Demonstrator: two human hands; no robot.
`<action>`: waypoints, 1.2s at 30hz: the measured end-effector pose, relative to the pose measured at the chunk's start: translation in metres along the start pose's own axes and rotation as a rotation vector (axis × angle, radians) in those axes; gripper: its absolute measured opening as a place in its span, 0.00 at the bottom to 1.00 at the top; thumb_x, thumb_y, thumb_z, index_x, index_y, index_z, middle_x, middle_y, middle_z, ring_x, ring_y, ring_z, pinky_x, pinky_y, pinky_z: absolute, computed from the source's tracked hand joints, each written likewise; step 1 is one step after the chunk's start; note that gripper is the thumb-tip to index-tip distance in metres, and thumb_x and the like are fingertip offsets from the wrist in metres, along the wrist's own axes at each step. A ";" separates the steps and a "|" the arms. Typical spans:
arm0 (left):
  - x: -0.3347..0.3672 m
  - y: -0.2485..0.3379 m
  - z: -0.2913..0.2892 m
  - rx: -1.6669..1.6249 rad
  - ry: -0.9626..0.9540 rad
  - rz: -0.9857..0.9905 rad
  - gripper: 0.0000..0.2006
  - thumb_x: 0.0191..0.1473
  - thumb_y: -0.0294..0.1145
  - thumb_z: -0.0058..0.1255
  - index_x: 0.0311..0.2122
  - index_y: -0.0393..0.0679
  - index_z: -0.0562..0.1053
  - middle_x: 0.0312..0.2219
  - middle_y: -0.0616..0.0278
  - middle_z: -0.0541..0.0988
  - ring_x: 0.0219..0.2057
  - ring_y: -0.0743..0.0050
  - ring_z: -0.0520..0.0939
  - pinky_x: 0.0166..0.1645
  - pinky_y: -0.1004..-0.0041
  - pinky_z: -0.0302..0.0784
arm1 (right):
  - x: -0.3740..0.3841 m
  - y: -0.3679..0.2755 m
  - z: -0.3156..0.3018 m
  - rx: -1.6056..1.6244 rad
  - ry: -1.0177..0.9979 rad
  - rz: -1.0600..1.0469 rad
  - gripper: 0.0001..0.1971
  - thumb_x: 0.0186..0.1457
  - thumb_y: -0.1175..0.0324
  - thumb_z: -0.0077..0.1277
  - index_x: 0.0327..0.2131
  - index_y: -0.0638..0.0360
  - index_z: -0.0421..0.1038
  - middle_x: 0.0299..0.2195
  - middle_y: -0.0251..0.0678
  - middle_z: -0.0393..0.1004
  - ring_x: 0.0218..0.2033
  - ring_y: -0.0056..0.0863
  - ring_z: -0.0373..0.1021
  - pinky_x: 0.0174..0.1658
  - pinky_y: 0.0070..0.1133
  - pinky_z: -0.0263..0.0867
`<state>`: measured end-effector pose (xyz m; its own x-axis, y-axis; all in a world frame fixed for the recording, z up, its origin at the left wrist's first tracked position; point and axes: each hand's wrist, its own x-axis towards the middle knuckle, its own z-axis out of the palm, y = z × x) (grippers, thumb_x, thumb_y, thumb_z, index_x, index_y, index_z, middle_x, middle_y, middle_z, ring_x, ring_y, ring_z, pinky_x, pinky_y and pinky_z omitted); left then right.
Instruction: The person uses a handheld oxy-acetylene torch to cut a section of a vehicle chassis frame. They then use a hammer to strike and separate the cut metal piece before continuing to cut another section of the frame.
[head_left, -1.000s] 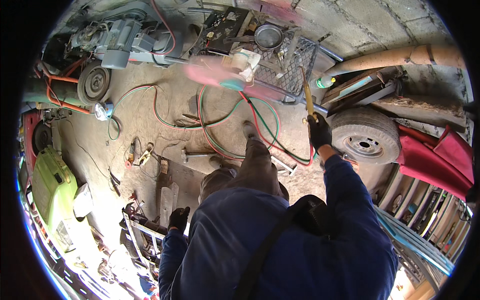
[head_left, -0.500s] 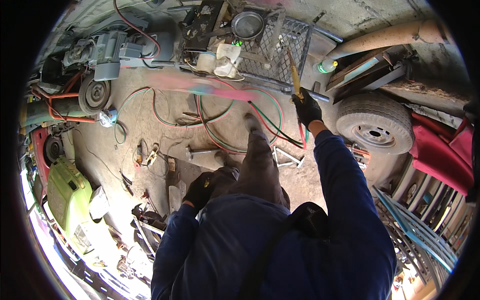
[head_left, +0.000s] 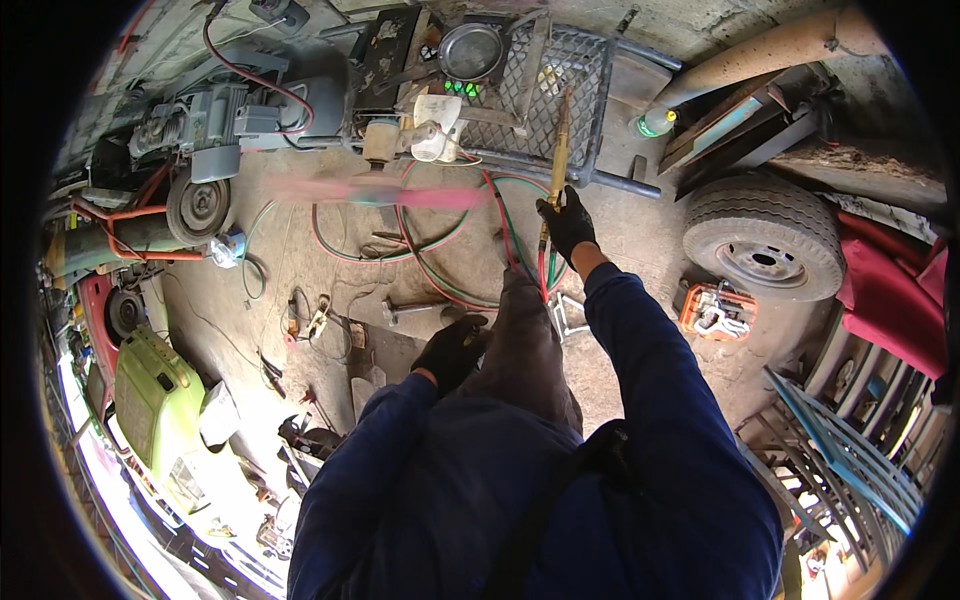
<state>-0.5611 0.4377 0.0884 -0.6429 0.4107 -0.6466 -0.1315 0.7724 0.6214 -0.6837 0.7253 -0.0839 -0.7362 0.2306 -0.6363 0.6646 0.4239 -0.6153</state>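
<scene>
My right hand [head_left: 568,230], in a black glove, is wrapped round the handle of a long brass gas torch [head_left: 561,150]. The torch points away from me, its tip over a metal mesh-topped table [head_left: 590,125]. Red and green hoses [head_left: 546,270] run down from its rear end and loop across the floor. Close to my thigh, my left hand [head_left: 450,353] is also gloved in black, its fingers curled; a small yellowish spot shows there, but what they hold is unclear. Ahead of my feet, a blurred pinkish-red fan blade [head_left: 430,195] spins beside its small motor [head_left: 381,142].
A round metal pan [head_left: 470,52] rests on the table. To the right are a green bottle [head_left: 655,123], a large tyre [head_left: 765,240] and an orange toolbox [head_left: 718,312]. A hammer [head_left: 415,307] lies on the floor; a grey motor [head_left: 217,110] stands far left.
My right hand and the torch have shifted left and a little nearer to me. My left hand has moved right and slightly forward along my thigh. The view has shifted slightly.
</scene>
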 end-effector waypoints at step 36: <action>-0.135 -0.149 0.018 -0.213 0.275 -0.785 0.35 0.69 0.60 0.52 0.69 0.43 0.71 0.63 0.46 0.79 0.62 0.45 0.81 0.69 0.58 0.74 | 0.224 0.066 -0.070 -1.072 0.098 -0.289 0.21 0.75 0.58 0.40 0.61 0.56 0.74 0.59 0.43 0.77 0.60 0.37 0.74 0.60 0.31 0.69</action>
<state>-0.4407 0.2754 0.0751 -0.4629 -0.3583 -0.8108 -0.7362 0.6648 0.1265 -0.8135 0.8665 -0.2344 -0.8837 0.0494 -0.4654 0.0475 0.9987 0.0158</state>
